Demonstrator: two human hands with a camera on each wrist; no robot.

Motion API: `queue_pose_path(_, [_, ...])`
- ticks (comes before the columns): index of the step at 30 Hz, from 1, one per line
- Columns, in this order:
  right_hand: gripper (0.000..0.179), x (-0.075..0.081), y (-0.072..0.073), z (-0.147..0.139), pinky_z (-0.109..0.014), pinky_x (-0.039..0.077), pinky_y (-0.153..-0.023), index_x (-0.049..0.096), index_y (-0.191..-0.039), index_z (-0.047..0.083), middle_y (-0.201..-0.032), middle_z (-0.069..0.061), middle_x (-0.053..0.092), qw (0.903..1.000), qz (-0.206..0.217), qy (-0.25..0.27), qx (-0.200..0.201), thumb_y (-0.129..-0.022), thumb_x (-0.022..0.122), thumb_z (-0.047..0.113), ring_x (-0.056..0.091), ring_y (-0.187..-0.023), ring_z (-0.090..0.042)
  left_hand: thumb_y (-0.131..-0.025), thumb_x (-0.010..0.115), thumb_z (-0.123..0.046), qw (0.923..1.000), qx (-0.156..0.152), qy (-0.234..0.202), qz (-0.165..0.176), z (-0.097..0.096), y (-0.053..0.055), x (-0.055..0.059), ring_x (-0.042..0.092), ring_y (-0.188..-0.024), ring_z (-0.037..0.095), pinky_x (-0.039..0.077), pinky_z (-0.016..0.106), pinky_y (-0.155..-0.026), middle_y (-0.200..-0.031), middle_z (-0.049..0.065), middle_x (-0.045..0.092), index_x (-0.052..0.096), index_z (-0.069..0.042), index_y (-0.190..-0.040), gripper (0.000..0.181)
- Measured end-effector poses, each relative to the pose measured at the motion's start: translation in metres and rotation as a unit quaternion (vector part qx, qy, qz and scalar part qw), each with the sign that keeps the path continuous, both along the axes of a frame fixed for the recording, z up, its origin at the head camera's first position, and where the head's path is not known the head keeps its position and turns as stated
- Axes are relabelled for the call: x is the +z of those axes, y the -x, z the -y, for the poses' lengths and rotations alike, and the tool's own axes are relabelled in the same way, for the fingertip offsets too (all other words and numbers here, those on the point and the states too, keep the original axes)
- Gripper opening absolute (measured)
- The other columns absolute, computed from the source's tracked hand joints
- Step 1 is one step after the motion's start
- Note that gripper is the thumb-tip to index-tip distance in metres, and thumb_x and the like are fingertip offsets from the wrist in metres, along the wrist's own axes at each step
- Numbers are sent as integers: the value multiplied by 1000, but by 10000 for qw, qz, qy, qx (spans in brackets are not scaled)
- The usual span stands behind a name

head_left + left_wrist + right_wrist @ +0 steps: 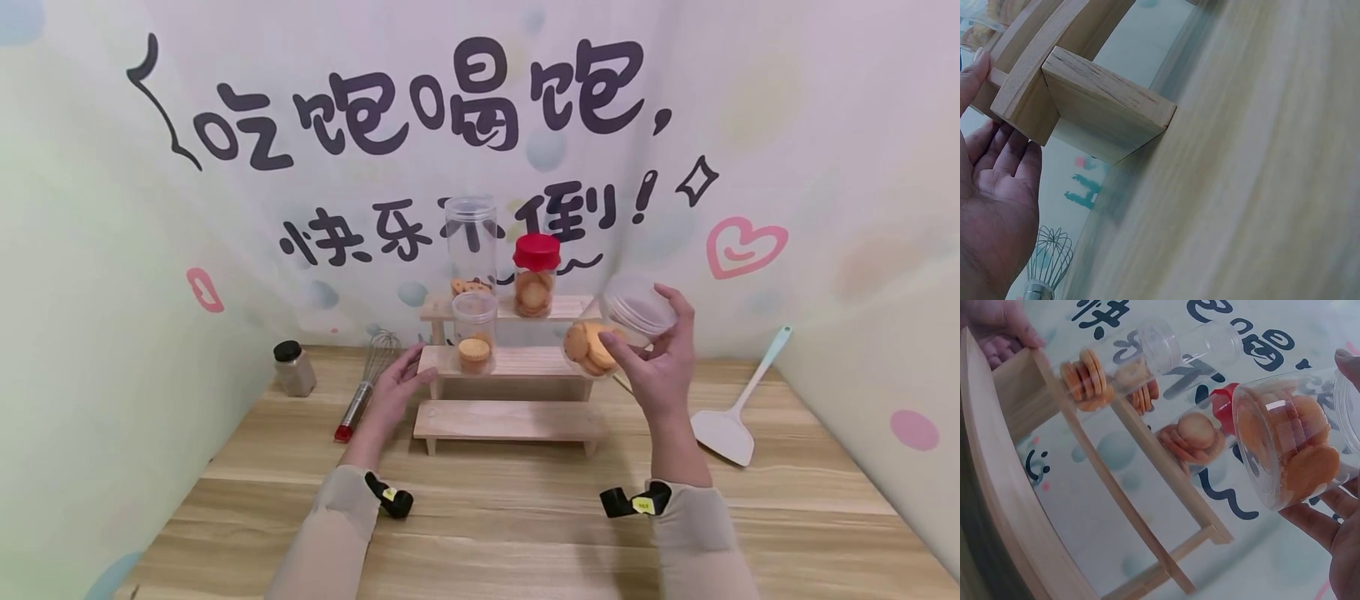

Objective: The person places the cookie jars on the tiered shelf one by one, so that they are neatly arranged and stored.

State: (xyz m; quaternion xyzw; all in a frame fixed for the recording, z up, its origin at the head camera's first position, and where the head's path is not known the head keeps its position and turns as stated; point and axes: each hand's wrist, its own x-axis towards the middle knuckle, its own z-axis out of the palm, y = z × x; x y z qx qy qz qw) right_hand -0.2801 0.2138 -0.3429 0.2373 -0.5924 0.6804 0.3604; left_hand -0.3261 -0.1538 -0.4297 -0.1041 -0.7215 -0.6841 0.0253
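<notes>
My right hand point(663, 371) grips a clear plastic jar point(639, 310) of round cookies point(1310, 465). The jar is tilted, its base towards the rack, with the cookies gathered at that lower end. At the left end of the middle step, my left hand point(393, 396) holds the wooden step rack point(517, 362), thumb at the front edge and fingers round the end. A short clear jar point(475, 333) with cookies stands on that step near the left hand. Behind it, on the top step, are a tall clear jar point(471, 237) and a red-lidded cookie jar point(535, 287).
A whisk point(367, 383) and a small black-capped jar point(295, 369) are on the table point(480, 517) to the left. To the right lies a white spatula point(726, 432) with a pale green handle end. A printed cloth point(420, 50) hangs behind the rack.
</notes>
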Motion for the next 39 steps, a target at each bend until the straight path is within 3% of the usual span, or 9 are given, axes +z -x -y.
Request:
queue_pose_path(6, [81,1,5,16,-26,61,-75,42,-145,12,-127,-17,57,9998,15,152,-96,-76,82,-4,62,-107,-29,-96,71,-20,10000,9,41,41,-1,-6,6,41,-142,31,37,41,-115,-159,14,36,39,-8,-154,67])
queue_pose_path(15, [85,-3,11,34,-25,61,-70,42,-147,15,-130,-17,57,9991,389,-64,-174,-75,84,-3,61,-106,-26,-96,70,-31,9996,48,248,102,-1,-5,5,38,-144,29,34,44,-117,-161,11,35,37,-15,-156,71])
queue_pose_path(21, [84,-6,15,34,-24,61,-69,42,-147,15,-127,-16,58,9986,496,-110,-152,-76,84,-2,62,-104,-25,-97,70,-24,9999,7,107,78,-1,-1,4,39,-144,28,34,41,-117,-160,12,34,37,-11,-156,68])
queue_pose_path(28, [86,-10,15,35,-23,60,-64,41,-148,18,-125,-9,60,9955,714,-518,-347,-77,86,2,63,-104,-23,-96,71,-25,10000,90,-33,-26,3,20,-22,40,-143,26,34,40,-117,-159,10,37,39,-13,-155,68])
queue_pose_path(39, [83,-15,18,37,-24,61,-68,42,-146,27,-128,-9,61,9905,865,-882,-599,-78,87,12,63,-110,-28,-94,74,-27,9996,145,-48,-242,2,19,-24,44,-141,26,36,42,-116,-157,10,41,42,-13,-153,69])
